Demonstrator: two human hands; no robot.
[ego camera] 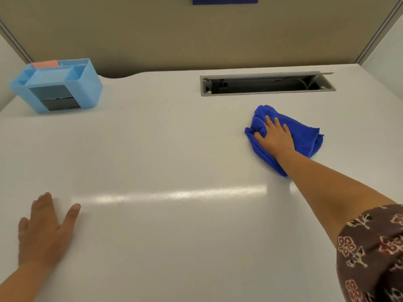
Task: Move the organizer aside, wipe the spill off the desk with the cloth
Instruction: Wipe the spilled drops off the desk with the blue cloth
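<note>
A light blue desk organizer [57, 86] stands at the far left corner of the white desk [174, 214]. It has dark drawer fronts, and a pink item lies on top of it. A crumpled blue cloth [305, 136] lies on the desk at the right, below the cable slot. My right hand [275, 136] presses flat on the cloth, fingers gripping its folds. My left hand [46, 225] rests flat on the desk at the near left, fingers apart, holding nothing. I see no spill on the desk surface.
A grey cable slot [267, 85] with its lid raised is set into the desk at the far right. Beige partition walls [152, 35] close in the desk at the back and sides. A light reflection streaks across the desk's middle.
</note>
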